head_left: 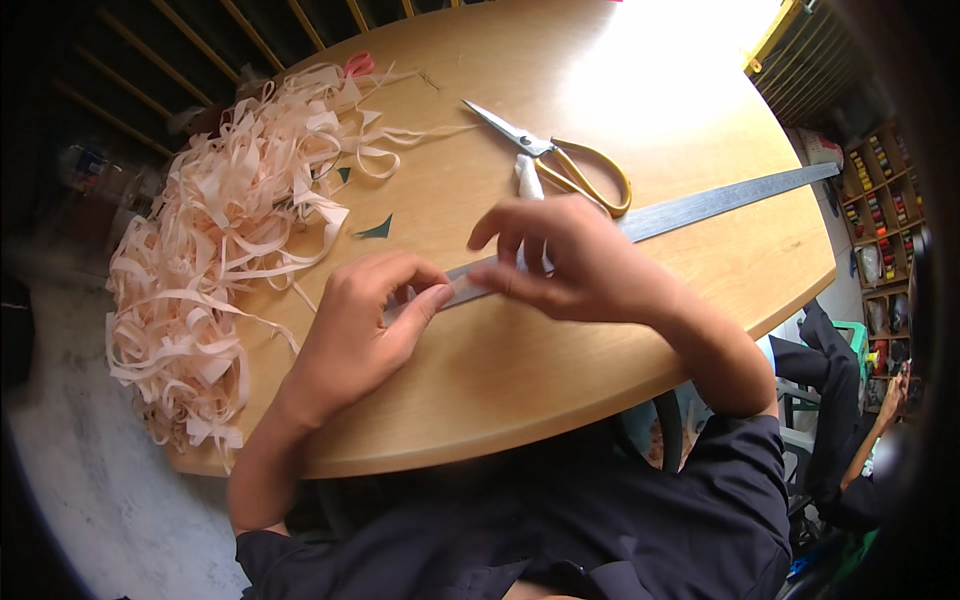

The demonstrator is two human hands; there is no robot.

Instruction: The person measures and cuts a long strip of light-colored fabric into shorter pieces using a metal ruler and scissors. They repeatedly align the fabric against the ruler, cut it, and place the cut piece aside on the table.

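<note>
Hands at work on a round wooden table (520,360), seen from above my own head. My left hand (365,310) lies curled near the near end of a long grey metal ruler (700,205), thumb and forefinger pinched together on a thin pale strip (470,288) that lies along the ruler's edge. My right hand (565,260) arches over the same spot, fingers bent and closed down on the strip and the ruler, pressing them to the tabletop. The ruler runs from under my hands away to the right, reaching past the table's far edge. Just beyond my right hand lie scissors (560,155) with yellow handles, blades shut and pointing left, resting beside a small scrap of white cloth (527,177). To my left a big tangled heap of pale peach fabric strips (220,240) covers that side of the table and hangs over its edge. Two small dark triangular scraps (375,229) lie between the heap and my hands.
</note>
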